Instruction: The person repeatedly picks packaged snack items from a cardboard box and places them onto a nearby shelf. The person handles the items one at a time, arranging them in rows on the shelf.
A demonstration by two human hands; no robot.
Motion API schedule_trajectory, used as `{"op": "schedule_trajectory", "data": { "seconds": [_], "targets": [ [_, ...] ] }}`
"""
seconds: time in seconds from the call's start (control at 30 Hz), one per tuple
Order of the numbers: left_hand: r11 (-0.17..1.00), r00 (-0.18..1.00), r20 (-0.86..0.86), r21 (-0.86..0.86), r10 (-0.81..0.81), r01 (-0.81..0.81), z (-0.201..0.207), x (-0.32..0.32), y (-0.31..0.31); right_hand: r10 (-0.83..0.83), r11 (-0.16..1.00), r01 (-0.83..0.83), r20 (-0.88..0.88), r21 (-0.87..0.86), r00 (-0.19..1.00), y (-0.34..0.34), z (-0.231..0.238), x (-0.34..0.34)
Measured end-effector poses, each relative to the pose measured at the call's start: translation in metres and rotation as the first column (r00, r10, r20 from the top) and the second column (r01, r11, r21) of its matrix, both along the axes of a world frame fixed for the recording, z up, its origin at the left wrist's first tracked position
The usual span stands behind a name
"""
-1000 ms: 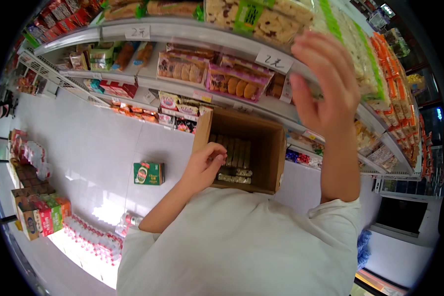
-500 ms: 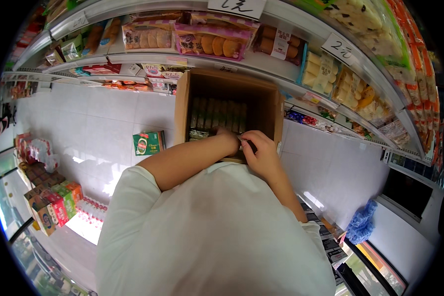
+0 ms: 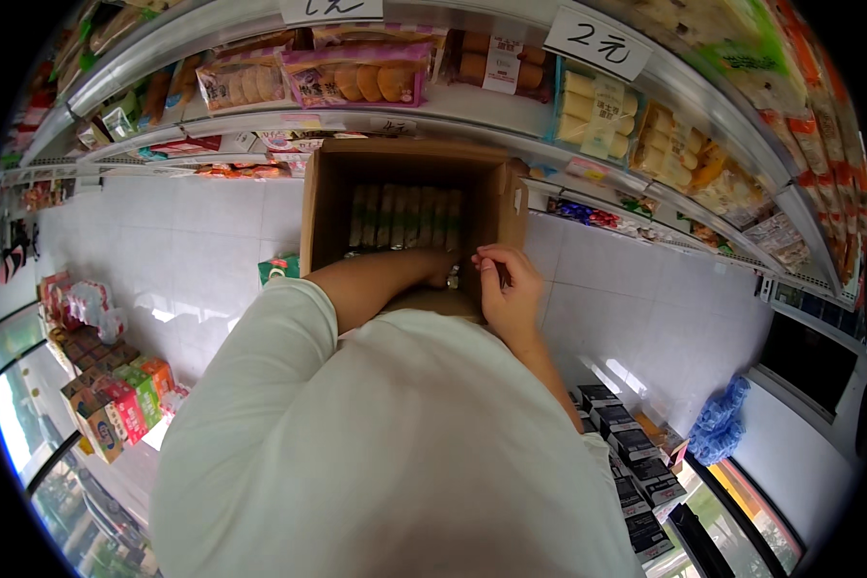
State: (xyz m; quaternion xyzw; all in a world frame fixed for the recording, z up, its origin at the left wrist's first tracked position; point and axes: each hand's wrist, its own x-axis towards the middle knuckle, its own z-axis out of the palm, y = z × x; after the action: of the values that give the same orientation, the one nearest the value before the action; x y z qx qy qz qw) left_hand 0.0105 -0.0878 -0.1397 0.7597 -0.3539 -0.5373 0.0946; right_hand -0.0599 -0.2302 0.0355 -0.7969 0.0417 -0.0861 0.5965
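An open cardboard box [image 3: 515, 207] stands before me, its inside in shadow. Along its far part lies a row of several slender wrapped packs [image 3: 400, 217], pale with green parts. My left forearm crosses the box's near side, and my left hand [image 3: 437, 267] reaches down inside; its fingers are hidden by shadow. Beside it a small shiny bit [image 3: 453, 276] shows, too small to name. My right hand [image 3: 507, 281] is at the box's right side, fingers curled in toward the thumb; what they hold, if anything, cannot be made out.
Beyond the box a curved shelf [image 3: 356, 122] carries bagged pastries [image 3: 371, 82] and rolls [image 3: 597, 108]. A green carton [image 3: 277, 268] is on the floor at the box's left. Stacked dark boxes [image 3: 636, 453] stand behind on the right, near a blue plastic bag [image 3: 721, 424]. Colourful cartons [image 3: 116, 409] are at lower left.
The view has shifted, so the box and shelf appear further left. My hands have drawn apart: the left is deeper in the box, the right nearer its right side.
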Motion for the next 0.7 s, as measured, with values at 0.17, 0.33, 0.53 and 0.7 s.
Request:
{"op": "schedule_trajectory", "data": {
  "seconds": [0.17, 0.33, 0.53, 0.7],
  "targets": [
    [0.998, 0.998, 0.064, -0.061, 0.024, -0.021, 0.015, 0.005, 0.006, -0.004, 0.998, 0.006, 0.026, -0.063, 1.000, -0.001, -0.005, 0.003],
    [0.995, 0.992, 0.122, -0.094, 0.046, -0.034, 0.015, 0.006, 0.013, 0.003, 0.999, -0.001, 0.028, -0.054, 1.000, 0.000, -0.003, 0.010],
    [0.999, 0.994, 0.102, -0.019, 0.031, -0.029, 0.109, 0.031, 0.020, 0.027, 0.999, -0.028, -0.031, -0.042, 0.999, -0.005, -0.006, 0.015],
    [0.955, 0.942, 0.259, -0.255, 0.215, -0.148, 0.252, 0.044, 0.066, -0.044, 0.990, 0.039, -0.030, -0.135, 0.999, -0.015, 0.011, 0.028]
  ]
}}
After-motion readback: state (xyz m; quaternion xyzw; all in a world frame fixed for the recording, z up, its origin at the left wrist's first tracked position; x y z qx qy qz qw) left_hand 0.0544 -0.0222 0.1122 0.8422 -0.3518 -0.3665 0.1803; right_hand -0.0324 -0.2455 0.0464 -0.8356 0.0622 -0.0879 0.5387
